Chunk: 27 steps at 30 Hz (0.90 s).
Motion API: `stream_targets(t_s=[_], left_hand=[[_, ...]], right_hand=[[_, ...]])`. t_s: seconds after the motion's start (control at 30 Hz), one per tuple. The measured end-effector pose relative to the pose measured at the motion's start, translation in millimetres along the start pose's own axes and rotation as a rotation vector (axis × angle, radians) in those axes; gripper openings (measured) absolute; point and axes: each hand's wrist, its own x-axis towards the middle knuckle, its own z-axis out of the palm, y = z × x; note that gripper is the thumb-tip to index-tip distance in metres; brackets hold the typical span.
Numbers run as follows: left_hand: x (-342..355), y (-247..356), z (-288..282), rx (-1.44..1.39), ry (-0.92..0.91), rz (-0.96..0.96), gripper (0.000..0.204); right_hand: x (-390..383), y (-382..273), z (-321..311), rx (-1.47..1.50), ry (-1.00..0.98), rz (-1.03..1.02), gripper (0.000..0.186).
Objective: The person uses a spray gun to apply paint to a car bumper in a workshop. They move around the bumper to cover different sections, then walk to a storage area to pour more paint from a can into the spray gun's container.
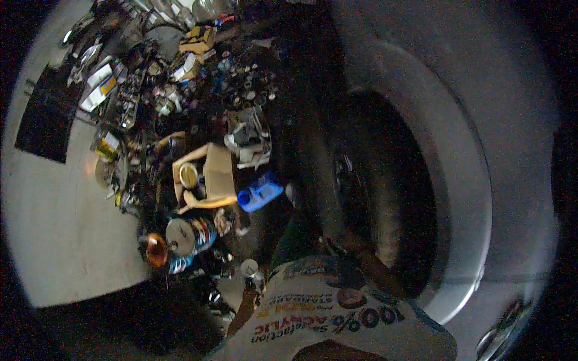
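My left hand (250, 296) hangs low beside my printed white shirt (337, 319), just below a pale round lid-like item (249, 267); its fingers are too small and blurred to read. My right hand (335, 246) is in shadow in front of my body, near the dark tire (397, 228) of a grey vehicle (481, 150); I cannot make out whether it holds anything.
Cluttered parts and containers (168, 96) cover the left side. An open cardboard box (218, 174) holds a round tub, beside a blue plastic jug (262, 189). A drum-like can (180, 236) sits lower. A pale wall or floor surface (60, 228) lies at far left.
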Motion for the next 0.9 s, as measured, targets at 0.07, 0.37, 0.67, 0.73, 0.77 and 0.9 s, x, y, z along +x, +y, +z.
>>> stream_targets(t_s=[0.07,0.37,0.67,0.73,0.77,0.9], left_hand=[[28.8,62.0,40.2,0.001,-0.025,0.002,0.042],[110.4,372.0,168.9,0.069,-0.029,0.263,0.045],[156.8,512.2,295.4,0.045,-0.050,0.327,0.048],[160.5,509.3,322.9,0.047,-0.051,0.253,0.049],[158.7,495.8,324.7,0.021,-0.029,0.199,0.049],[127.8,508.7,373.1,0.000,0.003,0.015,0.051]], right_hand=[[52.3,-43.8,-39.3,-0.005,0.019,-0.025,0.062],[210.3,-242.3,-209.1,-0.041,0.040,-0.127,0.063],[391.2,-354.5,-366.4,-0.113,0.055,-0.165,0.064],[439.7,-365.0,-404.3,-0.121,0.054,-0.155,0.064],[461.2,-378.9,-419.0,-0.145,0.040,-0.168,0.064],[528.9,-404.0,-485.6,-0.170,0.007,-0.154,0.064]])
